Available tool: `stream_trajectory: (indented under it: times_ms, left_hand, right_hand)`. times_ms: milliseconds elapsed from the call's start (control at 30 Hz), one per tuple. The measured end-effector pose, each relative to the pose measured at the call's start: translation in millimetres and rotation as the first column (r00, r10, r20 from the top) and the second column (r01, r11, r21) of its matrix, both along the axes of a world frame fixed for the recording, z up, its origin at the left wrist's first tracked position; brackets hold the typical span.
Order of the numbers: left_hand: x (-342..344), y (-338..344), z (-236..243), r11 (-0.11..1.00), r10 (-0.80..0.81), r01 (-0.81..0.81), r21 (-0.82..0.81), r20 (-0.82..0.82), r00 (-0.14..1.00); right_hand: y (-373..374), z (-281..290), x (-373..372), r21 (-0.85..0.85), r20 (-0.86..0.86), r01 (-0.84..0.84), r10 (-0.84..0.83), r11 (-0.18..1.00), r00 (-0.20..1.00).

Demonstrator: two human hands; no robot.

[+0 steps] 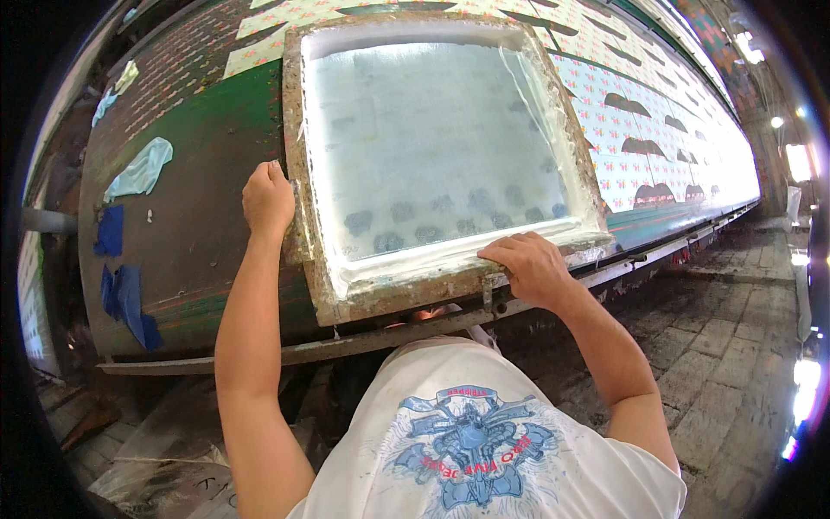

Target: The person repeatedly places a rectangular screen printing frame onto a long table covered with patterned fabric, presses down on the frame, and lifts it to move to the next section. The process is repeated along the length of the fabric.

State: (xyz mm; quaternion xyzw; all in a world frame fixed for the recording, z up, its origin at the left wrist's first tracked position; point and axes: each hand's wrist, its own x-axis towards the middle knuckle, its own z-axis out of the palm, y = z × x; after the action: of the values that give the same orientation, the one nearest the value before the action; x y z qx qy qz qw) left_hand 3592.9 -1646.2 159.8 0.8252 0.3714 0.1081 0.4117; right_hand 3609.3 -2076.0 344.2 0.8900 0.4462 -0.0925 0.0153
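Screen (441, 147) on bench (207, 225), front rim at near edge. Left hand (269, 199) fingers curled tight on left rim, right hand (529, 266) fingers half-curled over front rim. Flowery sheets (622, 166) toward right end look done; guessing partway, can't tell what's left tbh.

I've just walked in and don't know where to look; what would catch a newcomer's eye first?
Probably the large framed screen at upper centre, with the left hand at its left side and the right hand on its near edge. Next, the flower-patterned sheets spread out to its right. On the left, scraps of dark blue cloth stand out against the brownish table.
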Motion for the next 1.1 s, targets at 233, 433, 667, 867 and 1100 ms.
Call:
stream_trajectory:
  times_ms: [233,433,667,867,1100]
  left_hand:
    - [-3.5,1.1,-9.5,0.972,-0.018,0.019,0.233,-0.005,1.0]
    - [-3.9,-1.1,-7.4,0.971,0.044,-0.033,0.237,-0.043,0.998]
    - [-8.3,-2.6,3.5,0.958,0.105,-0.087,0.274,-0.05,0.993]
    - [-6.3,-5.0,15.8,0.95,0.158,-0.129,0.284,-0.083,0.984]
    - [-3.0,-6.9,27.7,0.94,0.216,-0.171,0.295,-0.13,0.968]
  right_hand:
    - [17.6,-20.4,2.6,0.102,0.186,-0.089,0.069,0.991,0.98]
    - [61.0,-33.7,88.6,0.162,0.292,-0.139,0.087,0.977,0.952]
    - [139.0,-33.4,237.5,0.146,0.348,-0.183,0.122,0.972,0.929]
    - [194.4,-31.3,358.8,0.125,0.34,-0.173,0.121,0.977,0.933]
    - [227.7,-32.1,429.0,0.115,0.37,-0.158,0.105,0.981,0.923]
